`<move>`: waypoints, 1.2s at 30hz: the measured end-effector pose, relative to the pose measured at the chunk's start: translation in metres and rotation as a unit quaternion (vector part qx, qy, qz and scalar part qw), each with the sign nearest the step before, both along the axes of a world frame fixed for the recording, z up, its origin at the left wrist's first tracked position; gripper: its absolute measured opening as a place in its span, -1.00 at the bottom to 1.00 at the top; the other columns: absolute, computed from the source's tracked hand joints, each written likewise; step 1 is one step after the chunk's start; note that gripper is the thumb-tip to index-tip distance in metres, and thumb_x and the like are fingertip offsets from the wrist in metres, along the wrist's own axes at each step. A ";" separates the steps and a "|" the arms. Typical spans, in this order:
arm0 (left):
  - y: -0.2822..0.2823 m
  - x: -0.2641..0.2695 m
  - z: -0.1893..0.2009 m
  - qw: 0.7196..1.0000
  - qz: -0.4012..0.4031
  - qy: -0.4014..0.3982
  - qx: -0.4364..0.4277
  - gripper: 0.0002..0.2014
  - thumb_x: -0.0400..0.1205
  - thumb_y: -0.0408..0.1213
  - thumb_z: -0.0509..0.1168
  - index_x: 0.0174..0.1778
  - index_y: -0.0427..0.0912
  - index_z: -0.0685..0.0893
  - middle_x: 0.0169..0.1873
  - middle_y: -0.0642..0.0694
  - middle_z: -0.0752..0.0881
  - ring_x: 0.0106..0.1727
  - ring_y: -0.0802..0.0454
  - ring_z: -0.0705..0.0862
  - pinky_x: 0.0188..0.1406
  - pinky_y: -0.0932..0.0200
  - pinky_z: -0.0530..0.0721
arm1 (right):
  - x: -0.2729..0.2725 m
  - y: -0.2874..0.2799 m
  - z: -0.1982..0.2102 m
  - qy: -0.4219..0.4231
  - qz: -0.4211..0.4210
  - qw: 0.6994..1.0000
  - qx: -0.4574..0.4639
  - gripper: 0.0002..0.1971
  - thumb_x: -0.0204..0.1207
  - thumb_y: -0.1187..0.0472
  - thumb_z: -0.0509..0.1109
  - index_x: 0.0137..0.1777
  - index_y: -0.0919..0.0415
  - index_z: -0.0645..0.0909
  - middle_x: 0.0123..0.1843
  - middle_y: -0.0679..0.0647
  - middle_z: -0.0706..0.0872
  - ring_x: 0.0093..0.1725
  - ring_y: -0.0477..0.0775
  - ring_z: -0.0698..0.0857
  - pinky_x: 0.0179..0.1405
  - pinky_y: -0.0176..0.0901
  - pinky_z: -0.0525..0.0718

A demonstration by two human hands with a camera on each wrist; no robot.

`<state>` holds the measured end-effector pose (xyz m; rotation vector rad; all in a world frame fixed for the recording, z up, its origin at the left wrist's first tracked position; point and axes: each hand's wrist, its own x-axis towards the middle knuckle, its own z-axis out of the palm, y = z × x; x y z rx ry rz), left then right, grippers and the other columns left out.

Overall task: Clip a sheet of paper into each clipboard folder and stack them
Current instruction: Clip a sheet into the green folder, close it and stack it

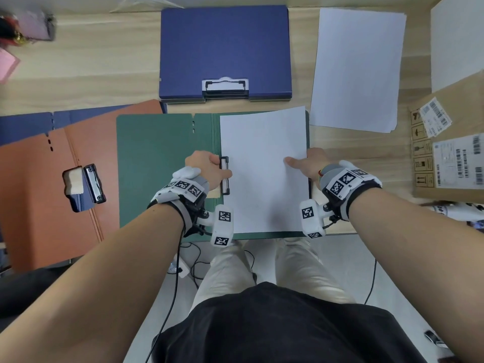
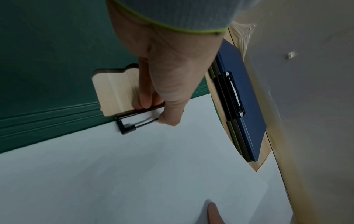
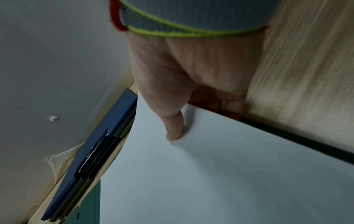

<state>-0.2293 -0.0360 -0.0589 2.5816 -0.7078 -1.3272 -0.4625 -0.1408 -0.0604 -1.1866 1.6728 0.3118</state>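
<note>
A green clipboard folder (image 1: 162,163) lies open at the table's front edge. A white sheet of paper (image 1: 264,169) lies on its right half, its far end slightly skewed. My left hand (image 1: 217,166) grips the black clip (image 1: 225,176) at the sheet's left edge. In the left wrist view the left hand (image 2: 153,112) has its thumb on the clip's wire lever (image 2: 134,121) and its fingers on the hinge bar. My right hand (image 1: 298,161) pinches the sheet's right edge. The right wrist view shows that thumb (image 3: 174,128) on top of the paper (image 3: 210,174) and the fingers (image 3: 231,107) curled under it.
A stack of closed blue folders (image 1: 225,48) lies just beyond the green one. To the right of them lies a pile of loose paper (image 1: 356,69). An open orange folder (image 1: 39,184) with its own clip (image 1: 94,183) overlaps the green cover on the left. A cardboard box (image 1: 445,163) stands at the right.
</note>
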 end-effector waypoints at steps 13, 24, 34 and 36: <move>-0.007 -0.011 0.005 0.997 -0.021 -0.052 0.051 -0.57 0.39 -0.07 0.60 0.16 -0.06 0.75 -0.02 -0.06 0.79 -0.05 -0.10 0.78 0.09 -0.02 0.79 | 0.000 -0.001 -0.002 0.009 0.017 1.000 0.000 -0.28 0.56 -0.07 0.43 0.54 0.41 0.36 0.48 0.22 0.53 0.42 0.27 0.55 0.22 -0.04 0.52; -0.009 -0.009 0.003 0.995 -0.042 -0.053 0.070 -0.54 0.37 -0.07 0.58 0.18 -0.05 0.75 -0.05 -0.04 0.78 -0.11 -0.10 0.79 0.04 -0.04 0.80 | -0.028 -0.012 0.000 0.023 -0.039 0.999 0.001 -0.74 0.41 0.11 0.62 -0.24 0.18 0.58 -0.24 0.14 0.73 -0.30 0.10 0.65 -0.02 0.01 0.79; -0.006 0.024 0.015 0.990 -0.015 -0.136 0.044 -0.25 0.30 0.18 0.61 0.25 -0.15 0.48 0.21 -0.18 0.58 0.15 -0.20 0.62 0.17 -0.12 0.66 | 0.031 -0.028 0.040 0.000 0.076 0.993 -0.091 -0.91 0.41 0.12 0.47 -0.14 0.00 0.62 0.03 0.07 0.76 0.07 0.20 0.75 -0.02 -0.01 0.76; 0.004 0.049 0.023 0.977 -0.007 -0.204 0.062 -0.07 0.28 0.24 0.61 0.41 -0.19 0.38 0.35 -0.27 0.47 0.35 -0.27 0.49 0.26 -0.18 0.54 | 0.065 -0.024 0.044 -0.014 0.141 0.986 -0.089 -0.71 0.47 0.05 0.42 0.17 0.03 0.63 0.21 0.06 0.71 0.20 0.17 0.68 -0.08 -0.17 0.61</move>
